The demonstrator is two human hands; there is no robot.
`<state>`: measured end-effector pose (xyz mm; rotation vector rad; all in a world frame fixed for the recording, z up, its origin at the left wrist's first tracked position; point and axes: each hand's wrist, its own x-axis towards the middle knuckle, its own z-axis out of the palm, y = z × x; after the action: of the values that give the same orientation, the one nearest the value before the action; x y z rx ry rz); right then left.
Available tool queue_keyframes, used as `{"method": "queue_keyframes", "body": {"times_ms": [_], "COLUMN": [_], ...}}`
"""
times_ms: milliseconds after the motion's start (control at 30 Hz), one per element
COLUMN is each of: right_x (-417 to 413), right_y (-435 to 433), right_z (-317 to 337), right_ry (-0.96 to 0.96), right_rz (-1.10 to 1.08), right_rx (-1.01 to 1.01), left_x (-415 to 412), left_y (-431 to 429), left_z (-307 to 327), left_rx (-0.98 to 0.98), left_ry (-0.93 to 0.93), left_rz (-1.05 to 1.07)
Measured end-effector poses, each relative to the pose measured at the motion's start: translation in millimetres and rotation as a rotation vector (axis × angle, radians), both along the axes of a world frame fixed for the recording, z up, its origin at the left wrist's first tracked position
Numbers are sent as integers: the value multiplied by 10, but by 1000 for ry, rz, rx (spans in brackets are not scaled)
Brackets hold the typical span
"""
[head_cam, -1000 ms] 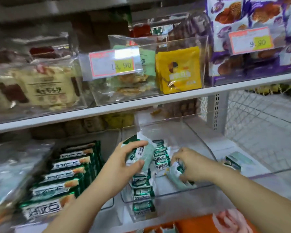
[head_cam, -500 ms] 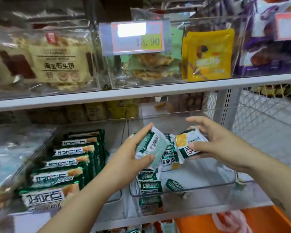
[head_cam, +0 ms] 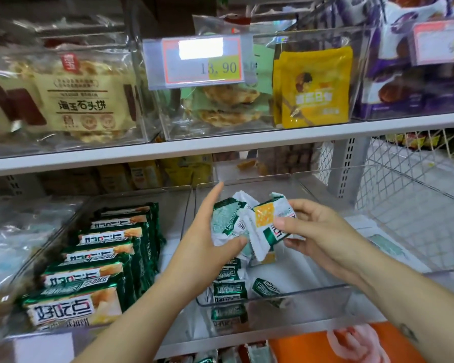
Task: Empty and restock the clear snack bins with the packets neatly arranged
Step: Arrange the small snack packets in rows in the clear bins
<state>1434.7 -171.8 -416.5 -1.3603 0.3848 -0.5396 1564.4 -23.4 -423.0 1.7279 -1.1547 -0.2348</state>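
Note:
A clear snack bin (head_cam: 294, 297) stands on the lower shelf in front of me. Above it my left hand (head_cam: 205, 247) grips a bunch of small green-and-white packets (head_cam: 227, 222), thumb across their front. My right hand (head_cam: 312, 231) pinches one more green-and-white packet (head_cam: 266, 224) with an orange panel, held against the bunch. A short row of the same small packets (head_cam: 230, 290) lies along the bin's left side, and one loose packet (head_cam: 266, 288) lies beside it. The bin's right half is bare.
A second clear bin (head_cam: 116, 260) to the left holds a neat row of larger green packets. The upper shelf (head_cam: 220, 148) carries clear bins of pastries, a yellow bag (head_cam: 315, 87) and a price tag (head_cam: 202, 61). A wire basket (head_cam: 417, 205) stands at right.
Both hands have lifted from the bin floor with packets. The right hand has brought its packet leftward against the bunch in the left hand. The view has shifted closer.

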Motion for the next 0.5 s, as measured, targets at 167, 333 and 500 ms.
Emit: {"method": "queue_keyframes", "body": {"times_ms": [167, 333, 500], "right_x": [9, -32, -14], "right_y": [81, -26, -13], "right_z": [4, 69, 28], "right_ry": [69, 75, 152], "right_rz": [157, 85, -77], "right_rx": [80, -15, -364], "left_x": [-17, 34, -6], "left_y": [11, 52, 15], "left_z": [-11, 88, 150], "left_rx": [17, -98, -98], "left_ry": [118, 494, 728], "left_rz": [-49, -31, -115]}}
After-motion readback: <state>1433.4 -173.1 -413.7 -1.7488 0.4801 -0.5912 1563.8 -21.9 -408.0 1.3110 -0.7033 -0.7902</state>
